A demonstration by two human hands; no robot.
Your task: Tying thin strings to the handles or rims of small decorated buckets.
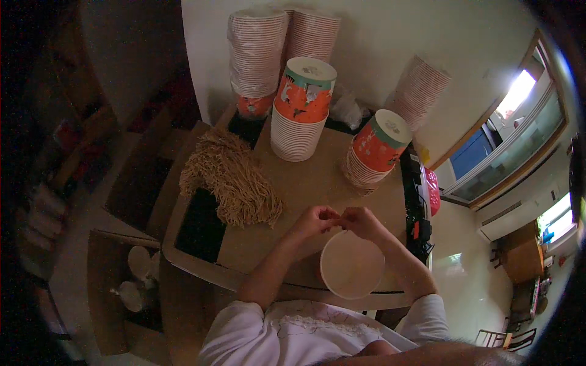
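My left hand and my right hand meet just over the far rim of a round paper tub. Fingers of both hands are pinched together, and whatever they hold is too small or hidden to make out. The tub's pale inside faces up, close to the table's near edge. Left of my hands lies a loose heap of tan twisted paper cords. Beyond them stands a stack of upside-down orange and green paper tubs, and a second such stack stands farther right, with cords around its lower part.
Tall plastic-wrapped stacks of tubs rest against the wall, another at right. Cardboard covers much of the table. Black devices and cables line its right edge, near a red basket. An open carton holding white tubs stands at lower left.
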